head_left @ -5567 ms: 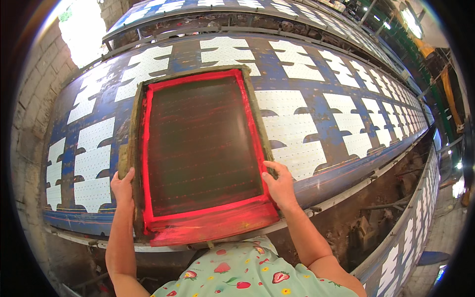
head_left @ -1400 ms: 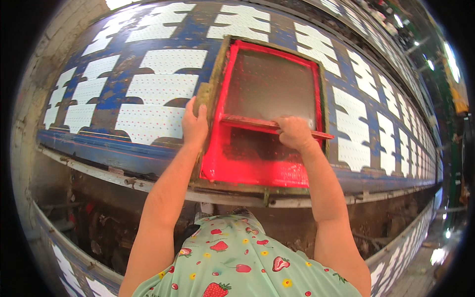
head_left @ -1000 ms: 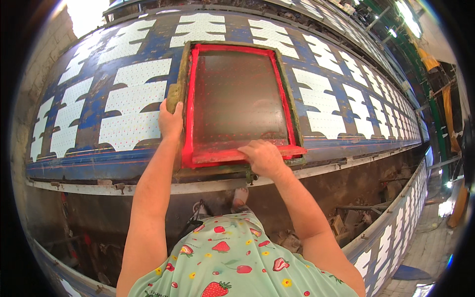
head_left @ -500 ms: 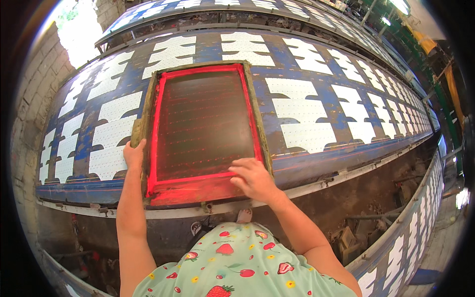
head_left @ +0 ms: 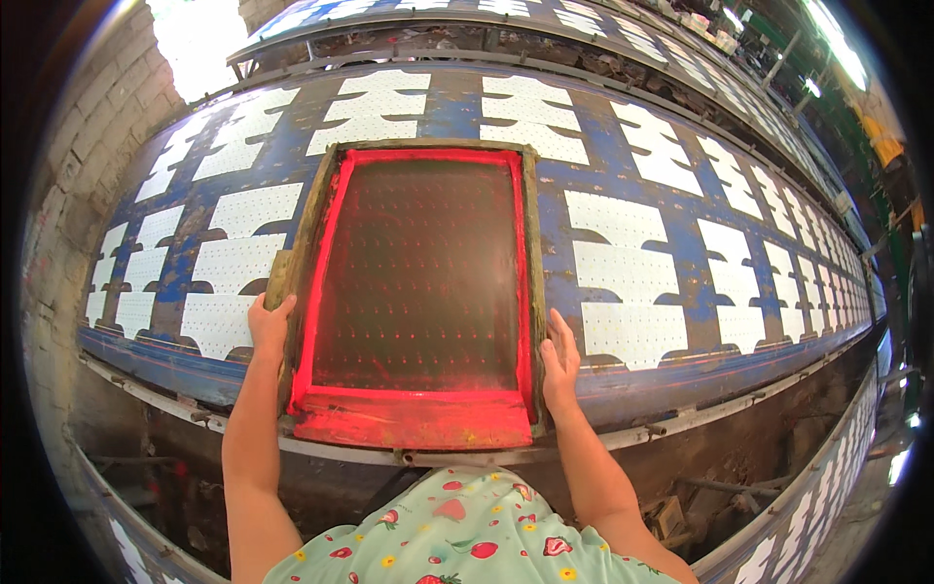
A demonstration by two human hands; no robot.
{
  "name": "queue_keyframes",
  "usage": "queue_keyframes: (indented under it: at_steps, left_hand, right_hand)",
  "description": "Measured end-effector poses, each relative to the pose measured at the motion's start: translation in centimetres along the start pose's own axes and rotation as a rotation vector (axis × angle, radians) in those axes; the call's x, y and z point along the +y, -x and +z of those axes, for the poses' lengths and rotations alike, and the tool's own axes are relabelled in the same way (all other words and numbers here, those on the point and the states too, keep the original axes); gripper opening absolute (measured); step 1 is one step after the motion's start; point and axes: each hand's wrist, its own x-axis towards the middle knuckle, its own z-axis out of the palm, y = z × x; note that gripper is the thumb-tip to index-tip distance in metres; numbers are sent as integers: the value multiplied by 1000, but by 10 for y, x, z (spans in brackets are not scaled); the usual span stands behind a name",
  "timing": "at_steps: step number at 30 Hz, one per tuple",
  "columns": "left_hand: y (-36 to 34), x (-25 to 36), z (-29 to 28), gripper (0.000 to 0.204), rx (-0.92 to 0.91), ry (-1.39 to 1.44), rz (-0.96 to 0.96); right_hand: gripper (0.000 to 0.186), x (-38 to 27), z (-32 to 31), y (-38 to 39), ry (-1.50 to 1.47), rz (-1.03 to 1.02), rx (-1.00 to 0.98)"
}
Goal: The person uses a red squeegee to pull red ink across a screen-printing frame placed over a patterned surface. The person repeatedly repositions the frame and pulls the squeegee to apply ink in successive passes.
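"While the left hand [head_left: 269, 326] pinches the wooden left edge [head_left: 309, 229] between thumb and fingers, where is the red-bordered screen [head_left: 418, 273]?"

"Between the two hands, over the blue table [head_left: 623, 391], with white cut pieces [head_left: 632, 333] to either side."

"And the right hand [head_left: 559, 367]?"

"Fingers extended, loosely spread, low beside the screen's right side; I can't tell whether they touch."

Screen mesh [head_left: 423, 273]: dark brown, rows of red dots | screen border [head_left: 413, 419]: bright red | worktop [head_left: 556, 263]: blue, brown patches | panels [head_left: 632, 326]: white, dotted | garment [head_left: 448, 530]: mint green, fruit print
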Motion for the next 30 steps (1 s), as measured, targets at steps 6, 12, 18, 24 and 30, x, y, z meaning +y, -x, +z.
queue_keyframes:
  at_steps: [6,12,18,24,30]
  left_hand:
    - [-1,-8,2,31,-22,124,-20]
    - [2,-7,-2,30,-67,167,-84]
    - [-3,2,-8,32,-102,247,-158]
    - [10,31,11,30,-154,365,-176]
    - [75,83,95,31,-123,423,-121]
  right_hand:
    - [60,-7,-1,-2,-104,142,120]
    - [66,-33,-1,-4,-175,186,51]
    - [75,-58,-1,-11,-359,109,-2]
    - [73,-66,-48,-39,-247,89,-79]
    - [63,-79,-154,-80,-197,193,-140]
